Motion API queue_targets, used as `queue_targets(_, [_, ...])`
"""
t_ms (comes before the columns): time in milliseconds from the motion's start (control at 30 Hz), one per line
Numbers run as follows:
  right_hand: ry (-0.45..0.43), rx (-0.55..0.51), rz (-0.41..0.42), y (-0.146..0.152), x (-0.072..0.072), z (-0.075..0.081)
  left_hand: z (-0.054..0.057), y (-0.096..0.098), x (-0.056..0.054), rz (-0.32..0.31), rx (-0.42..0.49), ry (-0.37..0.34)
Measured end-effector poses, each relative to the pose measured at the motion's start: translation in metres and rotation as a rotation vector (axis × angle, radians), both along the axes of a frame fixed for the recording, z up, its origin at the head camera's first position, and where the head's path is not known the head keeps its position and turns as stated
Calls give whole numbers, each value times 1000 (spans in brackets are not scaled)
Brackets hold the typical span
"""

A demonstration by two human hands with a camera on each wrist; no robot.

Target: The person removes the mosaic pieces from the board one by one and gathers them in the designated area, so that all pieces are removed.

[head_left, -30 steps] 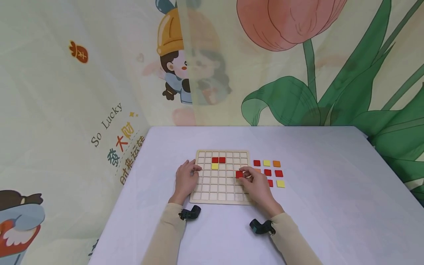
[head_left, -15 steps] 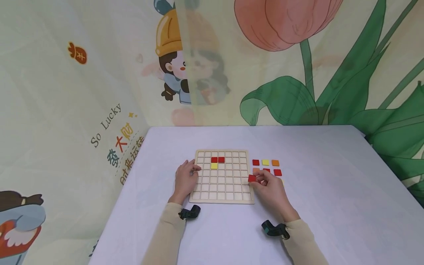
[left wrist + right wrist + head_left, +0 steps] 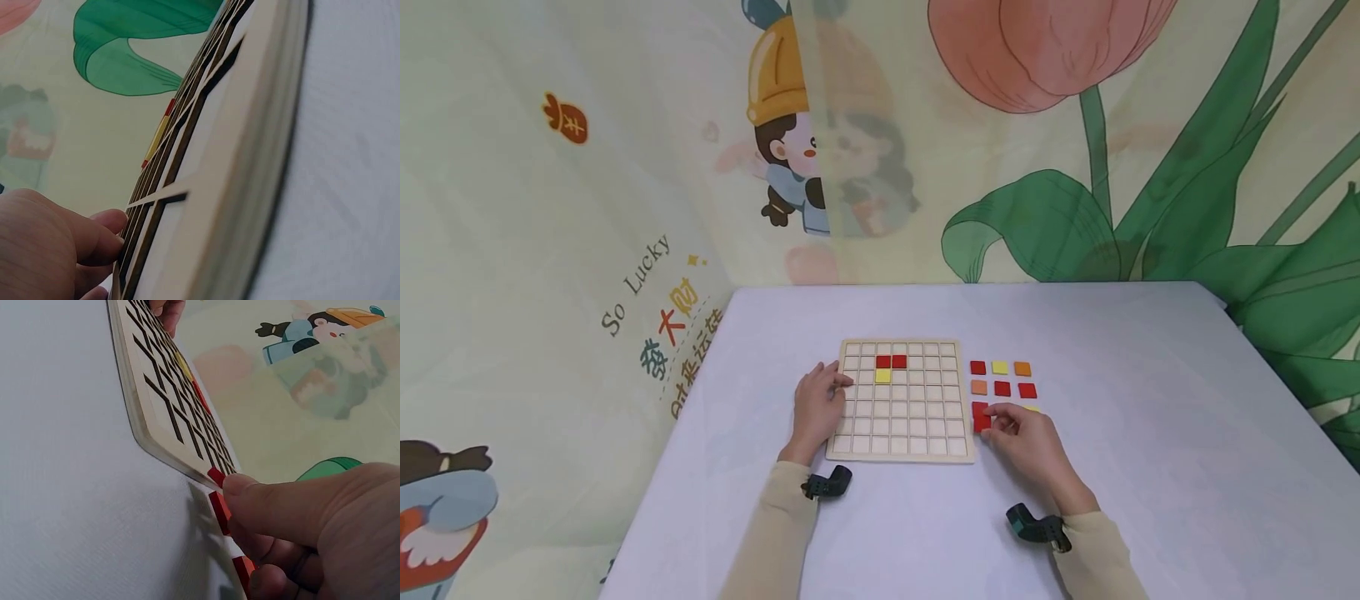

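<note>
Plainly, we rest the left hand (image 3: 819,406) loosely on the left edge of the board (image 3: 901,409); our right hand (image 3: 1027,442) pinches a red tile (image 3: 982,425) just off its right.

Grid board (image 3: 902,417) lies on the table (image 3: 1157,392); I have the left hand (image 3: 820,404) at its left edge. Toward its far side, three tiles (image 3: 883,376) in cells: two abreast, one directly in front of the left one. Right of the board I count two rows of three loose tiles (image 3: 1002,388); right hand (image 3: 1030,442) nearer, partly hiding a third. Backdrop (image 3: 737,242) behind.
</note>
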State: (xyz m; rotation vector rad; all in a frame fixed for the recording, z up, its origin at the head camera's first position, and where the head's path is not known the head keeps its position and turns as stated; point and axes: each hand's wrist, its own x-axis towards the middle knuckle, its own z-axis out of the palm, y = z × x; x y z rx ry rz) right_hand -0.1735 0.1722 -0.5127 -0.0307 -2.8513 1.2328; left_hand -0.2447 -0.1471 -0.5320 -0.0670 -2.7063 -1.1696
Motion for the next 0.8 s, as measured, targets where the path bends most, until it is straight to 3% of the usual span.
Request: queue_targets(800, [-46,89,37,0,3,-3,2,1,1,15,5,-6])
